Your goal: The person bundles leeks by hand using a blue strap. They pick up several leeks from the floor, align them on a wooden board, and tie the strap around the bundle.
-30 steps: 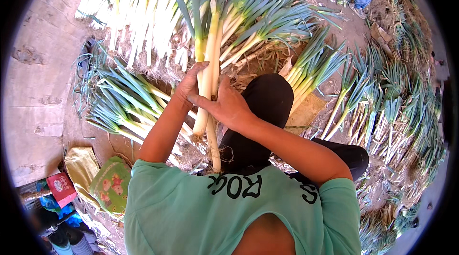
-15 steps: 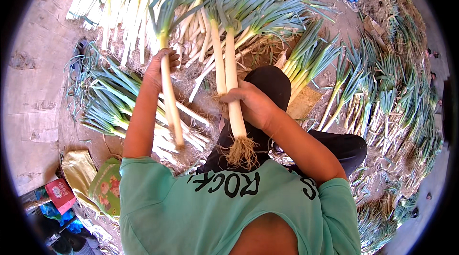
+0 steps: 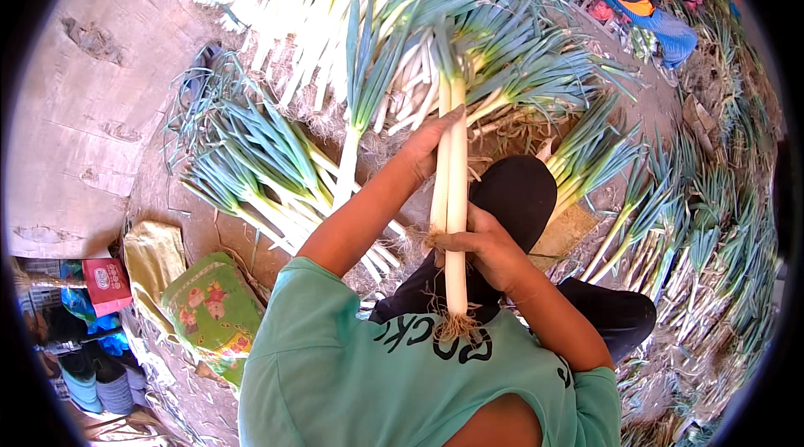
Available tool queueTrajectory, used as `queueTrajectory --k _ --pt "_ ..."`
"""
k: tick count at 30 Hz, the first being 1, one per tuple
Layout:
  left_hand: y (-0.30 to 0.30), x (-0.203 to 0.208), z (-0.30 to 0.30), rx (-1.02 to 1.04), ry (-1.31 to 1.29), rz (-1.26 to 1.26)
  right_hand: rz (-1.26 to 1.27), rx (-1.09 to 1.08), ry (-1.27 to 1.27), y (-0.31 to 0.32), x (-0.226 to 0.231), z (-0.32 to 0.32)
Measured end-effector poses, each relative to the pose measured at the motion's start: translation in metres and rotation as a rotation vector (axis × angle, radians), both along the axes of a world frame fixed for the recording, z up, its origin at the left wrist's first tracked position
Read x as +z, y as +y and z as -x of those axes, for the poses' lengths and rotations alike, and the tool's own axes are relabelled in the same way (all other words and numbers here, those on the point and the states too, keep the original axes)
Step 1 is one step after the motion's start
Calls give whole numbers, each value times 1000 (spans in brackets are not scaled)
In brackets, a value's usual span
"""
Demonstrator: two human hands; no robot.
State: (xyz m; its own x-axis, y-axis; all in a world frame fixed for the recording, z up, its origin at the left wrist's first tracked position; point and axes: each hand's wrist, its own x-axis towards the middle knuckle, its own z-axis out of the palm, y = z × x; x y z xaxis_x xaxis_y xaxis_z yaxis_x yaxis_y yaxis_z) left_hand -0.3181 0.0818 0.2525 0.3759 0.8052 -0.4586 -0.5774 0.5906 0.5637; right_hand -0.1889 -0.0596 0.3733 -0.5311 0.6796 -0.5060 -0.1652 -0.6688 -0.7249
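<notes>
Two leeks with long white shafts and green tops stand out in front of my chest, one longer with roots at its lower end. My right hand is closed round their lower part, thumb across the front. Higher up, my left hand grips the shafts from the left side, its fingers partly hidden behind them. Just left of my left forearm, a single leek lies with its leaves pointing away from me, its lower end hidden by the arm. More leeks lie in a heap beside it.
A broad row of leeks spreads across the far side. A small bunch lies beyond my right knee, and a long heap runs along the right. A green patterned cushion and a red box are at lower left.
The leek my left hand held now lies on the left heap, out of that hand. My left hand has moved right onto the two leeks in my right hand. The view has shifted.
</notes>
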Motion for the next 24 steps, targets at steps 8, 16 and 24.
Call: queueTrajectory --k 8,16,24 --pt "-9 85 2 -87 1 -296 -234 -110 -84 15 -23 5" --pt "-27 94 4 -30 90 -324 -312 -160 -219 34 0 -20" --pt "-58 96 26 -302 -28 -433 -270 -659 -277 85 11 -109"
